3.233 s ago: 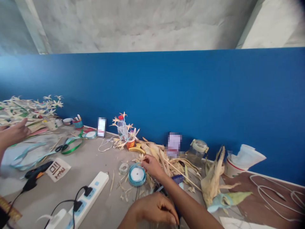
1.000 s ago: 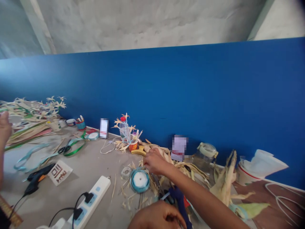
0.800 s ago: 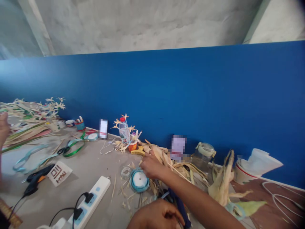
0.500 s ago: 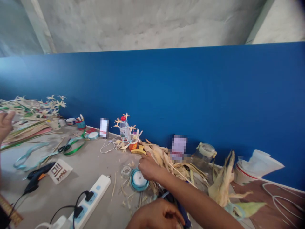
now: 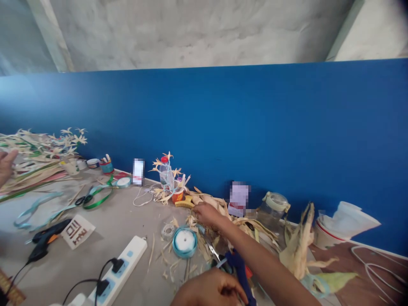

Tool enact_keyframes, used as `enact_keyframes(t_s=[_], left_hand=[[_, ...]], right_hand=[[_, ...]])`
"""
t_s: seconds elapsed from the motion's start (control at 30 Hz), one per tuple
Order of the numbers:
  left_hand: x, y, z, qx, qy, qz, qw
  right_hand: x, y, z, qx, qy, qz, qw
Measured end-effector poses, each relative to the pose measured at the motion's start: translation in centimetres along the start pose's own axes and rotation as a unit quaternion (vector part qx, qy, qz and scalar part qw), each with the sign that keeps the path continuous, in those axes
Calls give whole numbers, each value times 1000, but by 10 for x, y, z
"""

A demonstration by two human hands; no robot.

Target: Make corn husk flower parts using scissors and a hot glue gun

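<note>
My right hand (image 5: 208, 214) reaches across to a pile of dried corn husks (image 5: 218, 203), its fingers bent together at the near edge. Whatever they pinch is hidden. Just left of the fingertips lies a yellow curved piece with small marks (image 5: 184, 202). My left hand (image 5: 208, 289) is low in the middle, fingers curled; its contents cannot be made out. Between the hands are scissors (image 5: 213, 250) and a dark blue item (image 5: 239, 272). A spool of blue ribbon (image 5: 185, 242) and a clear tape roll (image 5: 168, 231) lie left of my right forearm.
A white power strip (image 5: 123, 267) with plugs, a glue gun (image 5: 43, 246) and loose blue ribbon (image 5: 35, 210) occupy the left. Husk flowers (image 5: 174, 172) stand by a bottle (image 5: 164, 168). A lidded jar (image 5: 274, 208) and paper tub (image 5: 328, 233) are right. Another person's hand (image 5: 6, 165) shows far left.
My right hand has shifted slightly up and right, uncovering the whole ribbon spool and the scissors. My left hand has barely moved.
</note>
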State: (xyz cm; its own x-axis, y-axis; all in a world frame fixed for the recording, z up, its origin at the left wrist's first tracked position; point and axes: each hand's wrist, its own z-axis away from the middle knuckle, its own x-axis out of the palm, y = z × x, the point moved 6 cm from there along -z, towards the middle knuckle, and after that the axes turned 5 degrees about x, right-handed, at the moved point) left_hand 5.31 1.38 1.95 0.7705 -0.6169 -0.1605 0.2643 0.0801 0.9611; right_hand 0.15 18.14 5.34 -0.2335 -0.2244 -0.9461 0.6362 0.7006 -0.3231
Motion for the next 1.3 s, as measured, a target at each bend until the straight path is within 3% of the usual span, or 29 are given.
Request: enact_keyframes(t_s=[0.2, 0.33, 0.47, 0.57, 0.67, 0.77, 0.9, 1.03, 1.3], left_hand=[[0, 3, 1, -16, -12, -1, 1000], [-1, -1, 1, -22, 1, 4, 1000], [1, -4, -1, -10, -12, 3, 1000], [0, -2, -1, 5, -10, -12, 1000], [0, -2, -1, -3, -6, -19, 1000], [2, -3, -3, -10, -6, -23, 1000], [5, -6, -6, -10, -5, -12, 1000], [5, -6, -6, -1, -7, -15, 1000], [4, -1, -5, 13, -4, 2, 1000]], right_hand=[[27, -19, -5, -50, -43, 11, 998], [27, -22, -9, -54, -47, -31, 997], [20, -13, -15, -18, -5, -126, 992], [8, 5, -22, 45, 49, -231, 971], [-2, 20, -20, 102, 79, -340, 931], [-3, 25, -5, 124, 75, -428, 892], [10, 21, 22, 144, 55, -490, 858], [28, 15, 38, 158, 45, -505, 847], [42, 9, 43, 168, 71, -486, 855]])
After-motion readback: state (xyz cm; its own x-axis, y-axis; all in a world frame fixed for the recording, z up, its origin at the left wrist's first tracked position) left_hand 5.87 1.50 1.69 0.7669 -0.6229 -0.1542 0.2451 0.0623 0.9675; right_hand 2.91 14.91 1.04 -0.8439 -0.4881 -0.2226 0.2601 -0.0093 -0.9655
